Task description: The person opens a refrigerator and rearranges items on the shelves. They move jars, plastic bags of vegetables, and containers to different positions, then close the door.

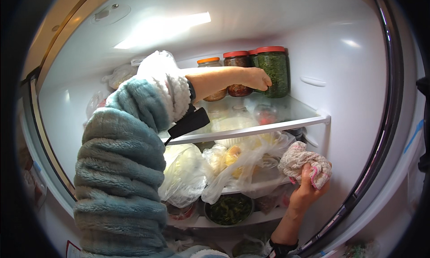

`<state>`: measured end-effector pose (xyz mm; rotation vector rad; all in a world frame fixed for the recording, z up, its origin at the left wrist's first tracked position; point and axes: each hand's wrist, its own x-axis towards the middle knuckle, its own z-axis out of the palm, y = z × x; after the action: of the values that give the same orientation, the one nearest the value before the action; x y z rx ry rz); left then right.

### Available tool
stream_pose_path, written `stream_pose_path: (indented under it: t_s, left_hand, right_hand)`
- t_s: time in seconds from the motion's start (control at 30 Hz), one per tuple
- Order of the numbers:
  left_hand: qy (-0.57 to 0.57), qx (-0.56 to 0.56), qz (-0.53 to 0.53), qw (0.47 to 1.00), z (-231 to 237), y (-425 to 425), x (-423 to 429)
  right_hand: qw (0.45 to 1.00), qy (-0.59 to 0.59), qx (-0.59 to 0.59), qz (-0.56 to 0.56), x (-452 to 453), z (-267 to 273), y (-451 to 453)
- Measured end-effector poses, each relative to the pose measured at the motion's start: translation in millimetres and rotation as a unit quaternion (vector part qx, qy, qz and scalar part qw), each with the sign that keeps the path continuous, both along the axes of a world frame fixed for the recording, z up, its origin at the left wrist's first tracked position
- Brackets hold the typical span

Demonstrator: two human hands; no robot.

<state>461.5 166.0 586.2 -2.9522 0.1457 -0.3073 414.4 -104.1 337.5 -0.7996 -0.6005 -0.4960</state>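
In the head view my left hand (258,78) reaches deep into the fridge over the top glass shelf (242,105). Its fingers are bent at the front of a large red-lidded glass jar of chopped greens (276,70); whether they touch or grip it cannot be made out. My right hand (307,187), lower and at the right, is closed around a crumpled white knit cloth with pink edging (299,160). Beside the green jar stand a red-lidded jar with dark reddish contents (237,61) and an orange-lidded jar (208,61), partly covered by my left forearm.
Clear bags of food, one with pale cabbage-like contents (183,170) and another with yellow items (233,157), fill the middle shelf. A bowl of leafy greens (229,209) stands below. The top shelf's white front rim (242,132) lies under my left arm. More bags (121,75) sit at the back left.
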Motion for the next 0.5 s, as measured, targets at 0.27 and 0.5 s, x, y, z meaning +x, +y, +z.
stream_pose_path:
  t_s: [0.27, 0.5]
  left_hand:
    - [0.24, 0.321, 0.178, 0.899, 4, 37, -31]
    - [0.246, 0.281, 0.179, 0.91, 8, 50, -34]
  right_hand:
    - [1.0, 0.008, 0.016, 0.002, 3, -4, 6]
    - [0.999, -0.012, -0.024, -0.039, -2, -3, 1]
